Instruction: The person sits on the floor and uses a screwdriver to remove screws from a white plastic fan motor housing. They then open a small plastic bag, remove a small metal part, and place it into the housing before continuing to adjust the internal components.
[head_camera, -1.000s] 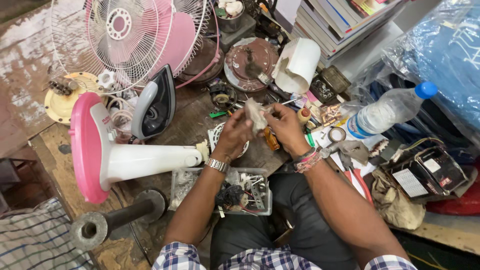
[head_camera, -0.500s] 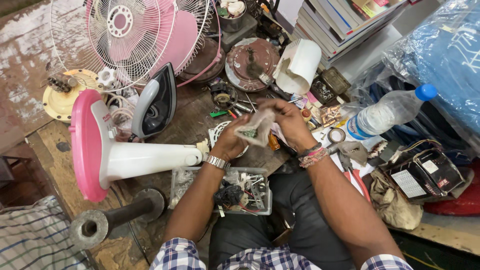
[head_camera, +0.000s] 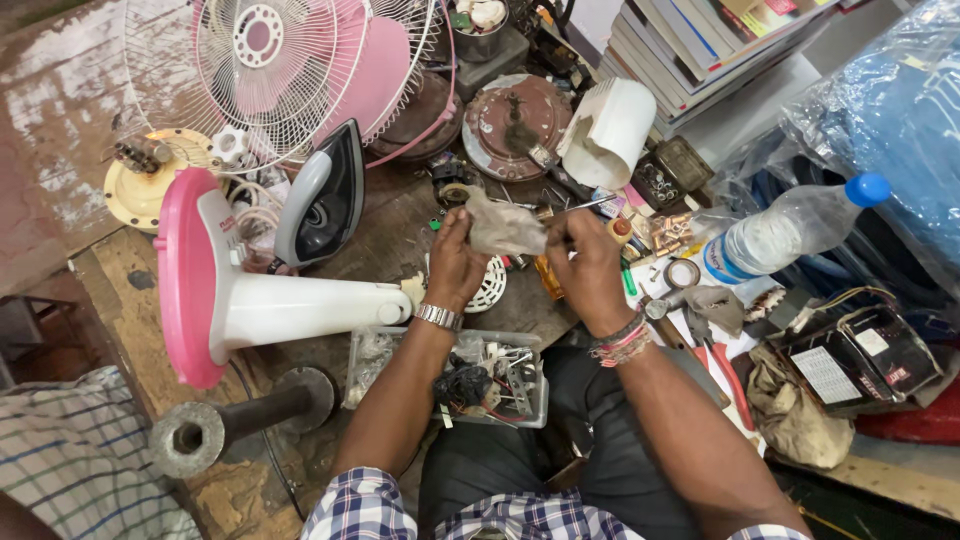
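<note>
Here, a crumpled grey-brown rag (head_camera: 505, 228) is held up between both hands above the middle of a cluttered workbench (head_camera: 400, 225). The left hand (head_camera: 455, 262), with a metal watch at its wrist, is closed on the rag's left edge; the right hand (head_camera: 588, 262), with coloured bands at its wrist, is closed on the right edge. A thin metal tool (head_camera: 585, 204) juts out from near the right hand; whether it is gripped cannot be told. The cloth looks soiled and stiffly wrinkled, bunched rather than spread.

Under the hands a round white slotted cover (head_camera: 490, 285) lies on the dark bench, partly hidden by the left hand. Just below the wrists a clear plastic tray (head_camera: 520, 385) of small parts and black wires is seen. To the left a pink-and-white fan stand (head_camera: 260, 300) lies on its side, with a grey clothes iron (head_camera: 322, 200) leaning above it and a pink fan in a white wire cage (head_camera: 290, 60) beyond. A rusty round motor housing (head_camera: 510, 120) and a curled white plastic cover (head_camera: 608, 130) sit further back.

To the right a clear plastic bottle (head_camera: 790, 232) with a blue cap and a pale label lies tilted beside blue plastic sheeting (head_camera: 890, 110). A black box (head_camera: 855, 360) with white rectangular labels rests at the lower right, and a stack of books (head_camera: 700, 45) fills the upper right.
</note>
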